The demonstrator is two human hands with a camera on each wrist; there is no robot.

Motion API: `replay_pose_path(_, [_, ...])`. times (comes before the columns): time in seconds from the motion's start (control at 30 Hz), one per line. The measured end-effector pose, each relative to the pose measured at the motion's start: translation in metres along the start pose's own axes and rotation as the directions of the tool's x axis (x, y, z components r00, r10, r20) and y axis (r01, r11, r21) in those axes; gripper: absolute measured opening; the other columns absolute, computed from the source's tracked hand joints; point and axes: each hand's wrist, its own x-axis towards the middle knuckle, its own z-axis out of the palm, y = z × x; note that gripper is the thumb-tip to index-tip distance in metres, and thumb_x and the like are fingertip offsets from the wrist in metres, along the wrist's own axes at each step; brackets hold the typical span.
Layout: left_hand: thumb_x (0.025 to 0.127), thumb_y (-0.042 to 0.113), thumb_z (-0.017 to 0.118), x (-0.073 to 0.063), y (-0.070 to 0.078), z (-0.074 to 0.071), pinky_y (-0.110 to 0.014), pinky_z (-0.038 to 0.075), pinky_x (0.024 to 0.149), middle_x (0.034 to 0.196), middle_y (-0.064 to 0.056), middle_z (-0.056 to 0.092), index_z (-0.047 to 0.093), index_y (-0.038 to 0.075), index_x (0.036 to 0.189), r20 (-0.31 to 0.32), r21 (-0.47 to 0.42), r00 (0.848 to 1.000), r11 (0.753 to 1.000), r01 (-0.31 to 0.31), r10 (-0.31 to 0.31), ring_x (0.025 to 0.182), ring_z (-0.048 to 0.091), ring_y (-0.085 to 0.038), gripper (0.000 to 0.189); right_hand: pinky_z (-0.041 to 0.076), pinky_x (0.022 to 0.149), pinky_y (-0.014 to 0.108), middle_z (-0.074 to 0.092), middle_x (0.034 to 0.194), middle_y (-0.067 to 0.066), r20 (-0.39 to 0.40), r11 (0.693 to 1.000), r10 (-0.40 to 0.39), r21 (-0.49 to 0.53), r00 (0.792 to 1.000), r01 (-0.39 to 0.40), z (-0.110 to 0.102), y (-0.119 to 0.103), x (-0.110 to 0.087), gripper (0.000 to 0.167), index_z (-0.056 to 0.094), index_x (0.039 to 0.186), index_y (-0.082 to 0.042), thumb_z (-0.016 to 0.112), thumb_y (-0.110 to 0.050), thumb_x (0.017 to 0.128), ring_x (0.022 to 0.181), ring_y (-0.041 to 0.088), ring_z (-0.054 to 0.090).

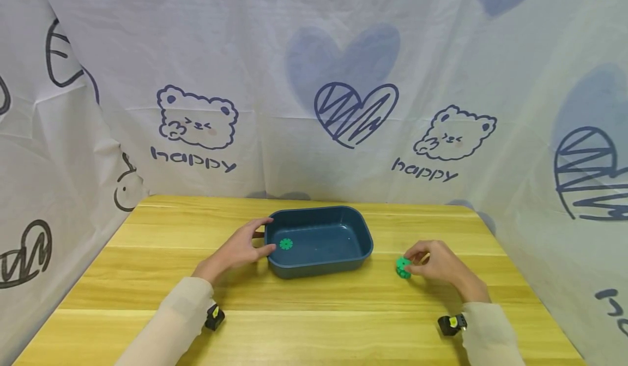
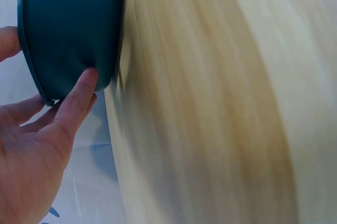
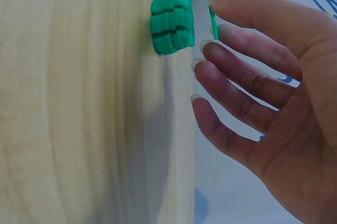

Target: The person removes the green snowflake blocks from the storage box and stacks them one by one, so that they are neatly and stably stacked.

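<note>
A dark blue-green plastic bin [image 1: 319,266] sits on the table, with one green notched disc [image 1: 286,244] lying flat inside near its left end. My left hand [image 1: 243,244] holds the bin's left end, with fingers over the rim and against the outer wall [image 2: 68,40]. Right of the bin stands a short stack of green notched discs [image 3: 172,22]. Just above that stack, my right hand [image 1: 438,262] pinches a single thin green disc [image 3: 212,16] edge-on between thumb and finger. A gap shows between this disc and the stack in the right wrist view, while the other fingers are loosely bent.
The wood-grain table [image 1: 314,322] stretches under both forearms. A white cloth [image 1: 275,82] printed with hearts and bear faces hangs behind the table and along its sides. Each wrist wears a small black camera [image 1: 214,317] below a pale sleeve [image 1: 171,311].
</note>
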Motion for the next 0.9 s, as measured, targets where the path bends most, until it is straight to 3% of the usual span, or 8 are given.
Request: replay_pose_path(0.9, [0.097, 0.025, 0.07, 0.0004, 0.0004, -0.0004, -0.058, 0.049, 0.112, 0.162, -0.028, 0.037, 0.038, 0.0, 0.156, 0.002, 0.004, 1.0, 1.0, -0.001, 0.001, 0.136, 0.054, -0.05, 0.072, 0.057, 0.069, 0.022, 0.072, 0.088, -0.001, -0.013, 1.0, -0.008, -0.019, 1.0, 0.007, 0.0049, 0.0092, -0.0042, 0.018, 0.077, 0.095, -0.009, 0.086, -0.018, 0.083, 0.076, 0.003, 0.06])
